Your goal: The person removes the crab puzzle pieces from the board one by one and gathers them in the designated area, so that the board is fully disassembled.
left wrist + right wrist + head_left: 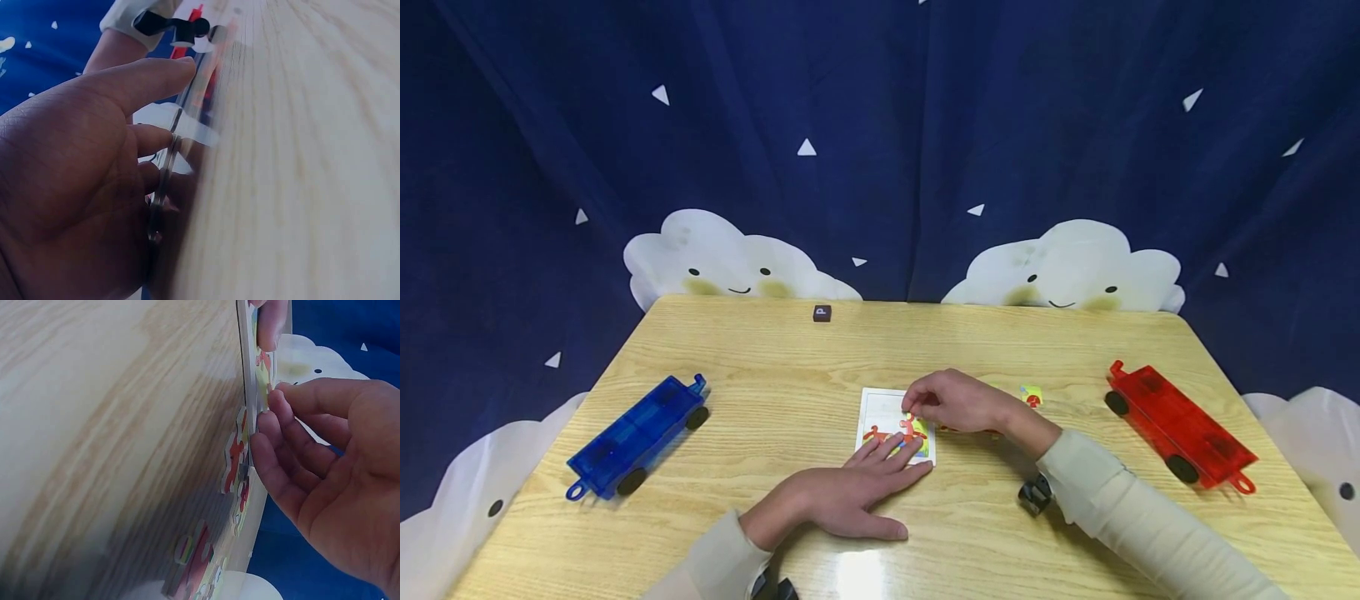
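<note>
A white-framed jigsaw tray (868,410) lies on the wooden table, with red, yellow and green pieces along its lower and right parts. My left hand (857,498) rests palm down, fingers spread, their tips over the tray's lower edge. Above the tray's right side, my right hand (964,403) pinches a small yellow and red jigsaw piece (912,414) between thumb and forefinger, right at the fitted pieces. The other right fingers curl beside the tray's edge, as the right wrist view shows. Loose jigsaw pieces (234,459) lie just outside the tray, partly under that hand.
One loose piece (1031,396) sits right of the right wrist. A blue toy wagon (636,437) stands at the left, a red toy wagon (1180,425) at the right. A small dark block (822,313) marked P is at the back edge, before a blue curtain (880,125).
</note>
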Motion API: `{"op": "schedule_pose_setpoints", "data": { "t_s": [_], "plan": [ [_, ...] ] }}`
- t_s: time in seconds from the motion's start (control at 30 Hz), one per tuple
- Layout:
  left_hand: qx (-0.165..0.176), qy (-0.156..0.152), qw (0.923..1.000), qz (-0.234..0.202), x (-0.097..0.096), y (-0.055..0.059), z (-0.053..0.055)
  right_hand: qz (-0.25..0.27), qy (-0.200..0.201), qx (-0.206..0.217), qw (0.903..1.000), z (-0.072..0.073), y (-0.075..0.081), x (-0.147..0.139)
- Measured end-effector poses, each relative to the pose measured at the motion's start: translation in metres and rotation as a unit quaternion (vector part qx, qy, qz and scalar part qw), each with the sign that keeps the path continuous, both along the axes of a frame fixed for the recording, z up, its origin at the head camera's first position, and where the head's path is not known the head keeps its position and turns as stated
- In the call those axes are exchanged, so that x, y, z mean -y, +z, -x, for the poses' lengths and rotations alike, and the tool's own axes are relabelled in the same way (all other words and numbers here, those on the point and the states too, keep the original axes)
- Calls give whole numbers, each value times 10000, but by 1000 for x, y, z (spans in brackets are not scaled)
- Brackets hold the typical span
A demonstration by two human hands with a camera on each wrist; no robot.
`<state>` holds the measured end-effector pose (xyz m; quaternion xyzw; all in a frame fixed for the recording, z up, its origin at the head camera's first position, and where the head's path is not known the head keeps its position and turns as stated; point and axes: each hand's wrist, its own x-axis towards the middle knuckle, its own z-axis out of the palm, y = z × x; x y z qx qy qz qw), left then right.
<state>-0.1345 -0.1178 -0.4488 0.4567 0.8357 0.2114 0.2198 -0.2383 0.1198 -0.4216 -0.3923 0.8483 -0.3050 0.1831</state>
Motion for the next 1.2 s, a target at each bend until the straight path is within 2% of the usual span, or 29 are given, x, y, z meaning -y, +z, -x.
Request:
{"op": "schedule_pose_setpoints", "data": {
  "t_s": [0.47, 0.7, 0.97, 1.2],
  "plan": [
    [-20, 18, 10000, 52, 0, 0, 0, -37, 19, -220, 9997, 2, -2, 5],
    [57, 27, 10000, 29, 0, 1, 0, -97, -91, -140, 9998, 2, -3, 6],
    [56, 9, 10000, -56, 0, 1, 0, 111, -238, 9, 9997, 0, 6, 0],
    [82, 29, 9999, -50, 0, 0, 1, 114, -316, -30, 9994, -1, 13, -21]
  ]
}}
